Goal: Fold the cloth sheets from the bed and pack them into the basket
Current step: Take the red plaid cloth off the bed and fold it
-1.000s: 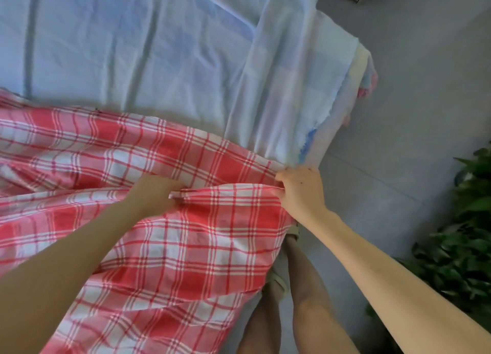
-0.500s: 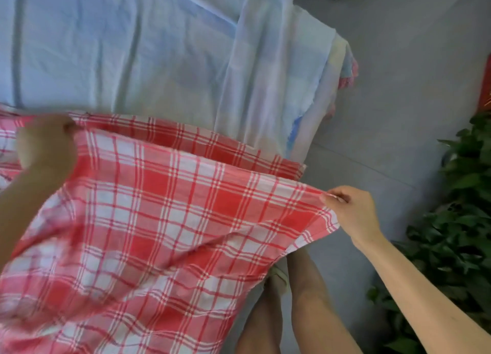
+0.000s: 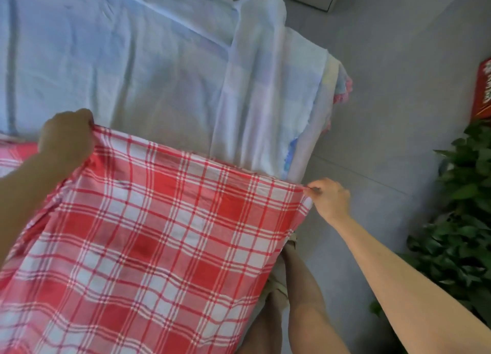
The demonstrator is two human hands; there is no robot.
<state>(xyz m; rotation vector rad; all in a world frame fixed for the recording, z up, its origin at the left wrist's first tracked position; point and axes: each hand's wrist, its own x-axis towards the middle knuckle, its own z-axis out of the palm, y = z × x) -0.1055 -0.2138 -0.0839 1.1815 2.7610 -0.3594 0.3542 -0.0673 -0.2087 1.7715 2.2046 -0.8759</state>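
We are standing at the bed [image 3: 132, 61], which is filling the far left under a pale blue sheet [image 3: 164, 82]. Over its near part we are stretching the red checked sheet [image 3: 159, 234], light, limp and likely to sag, so its far corners seem the best hold. Our left hand [image 3: 66, 138] is gripping one corner; our right hand [image 3: 329, 198] is pinching the other. A potted plant [image 3: 462, 220] is crowding the right; no basket is showing.

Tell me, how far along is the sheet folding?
Early. The left hand and right hand each grip the red checked sheet by its top edge, stretched out mid-fold. The pale blue sheets lie unfolded on the bed. No basket is visible.
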